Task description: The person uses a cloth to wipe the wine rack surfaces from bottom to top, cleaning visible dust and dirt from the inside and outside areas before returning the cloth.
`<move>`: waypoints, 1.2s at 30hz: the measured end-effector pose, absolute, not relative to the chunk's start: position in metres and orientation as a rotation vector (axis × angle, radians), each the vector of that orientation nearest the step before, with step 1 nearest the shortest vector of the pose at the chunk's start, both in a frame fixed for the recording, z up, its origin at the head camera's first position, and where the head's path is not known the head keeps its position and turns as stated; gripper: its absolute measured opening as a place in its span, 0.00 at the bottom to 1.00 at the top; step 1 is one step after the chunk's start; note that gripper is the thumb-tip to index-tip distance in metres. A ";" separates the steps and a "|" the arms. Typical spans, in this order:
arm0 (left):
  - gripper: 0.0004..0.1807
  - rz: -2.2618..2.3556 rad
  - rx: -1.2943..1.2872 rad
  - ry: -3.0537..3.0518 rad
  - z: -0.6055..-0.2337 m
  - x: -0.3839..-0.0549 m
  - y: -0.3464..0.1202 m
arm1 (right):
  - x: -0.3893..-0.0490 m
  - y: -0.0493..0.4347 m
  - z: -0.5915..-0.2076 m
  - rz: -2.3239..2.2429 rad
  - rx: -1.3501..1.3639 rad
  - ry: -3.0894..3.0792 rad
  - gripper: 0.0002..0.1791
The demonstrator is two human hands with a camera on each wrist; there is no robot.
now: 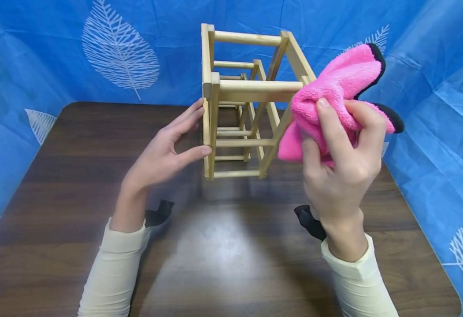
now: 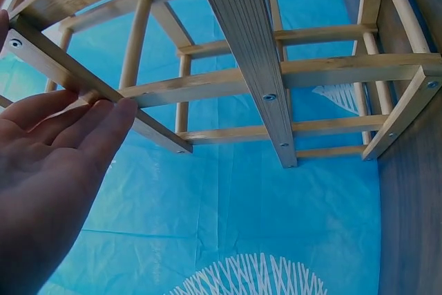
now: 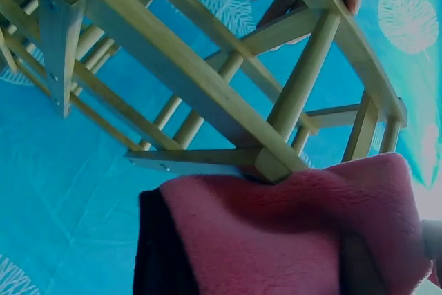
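A light wooden rack [image 1: 261, 91] of slats and round rods is in front of me, seen from the side in the left wrist view. My left hand [image 1: 161, 152] holds its left side, the thumb and fingertips set apart along the slat [image 2: 65, 67]. At the opposite side, my right hand [image 1: 340, 154] grips a bunched pink plush cloth [image 1: 334, 88] with black edging. The cloth lies against the rack's near right corner and hides it. In the right wrist view, the cloth [image 3: 276, 233] touches the end of a slat, with most of the right hand out of sight.
Beneath the rack is a dark brown wooden table [image 1: 57, 185]. A blue sheet [image 1: 175, 53] with white leaf prints hangs behind and at both sides. Black straps [image 1: 310, 222] circle both wrists, below pale sleeves.
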State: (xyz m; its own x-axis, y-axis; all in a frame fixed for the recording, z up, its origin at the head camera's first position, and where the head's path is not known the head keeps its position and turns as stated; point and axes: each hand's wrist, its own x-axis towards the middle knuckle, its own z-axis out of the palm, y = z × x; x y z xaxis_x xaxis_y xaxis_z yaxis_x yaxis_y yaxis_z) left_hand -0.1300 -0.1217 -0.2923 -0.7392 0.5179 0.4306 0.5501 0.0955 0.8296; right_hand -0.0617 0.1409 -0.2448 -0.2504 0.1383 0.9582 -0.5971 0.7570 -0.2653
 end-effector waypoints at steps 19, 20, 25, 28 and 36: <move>0.39 -1.732 -1.124 -2.327 -0.292 -0.133 -0.123 | -0.032 0.130 -0.289 0.351 0.459 -2.073 0.22; 0.39 -1.739 -1.122 -2.327 -0.292 -0.133 -0.123 | -0.031 0.130 -0.292 0.342 0.458 -2.072 0.22; 0.39 -1.776 -1.117 -2.315 -0.293 -0.133 -0.123 | -0.030 0.129 -0.305 0.319 0.437 -2.019 0.20; 0.39 -1.785 -1.118 -2.315 -0.293 -0.133 -0.123 | -0.028 0.130 -0.313 0.293 0.437 -1.990 0.18; 0.39 -1.818 -1.089 -2.307 -0.293 -0.133 -0.123 | -0.022 0.134 -0.336 0.274 0.525 -2.161 0.19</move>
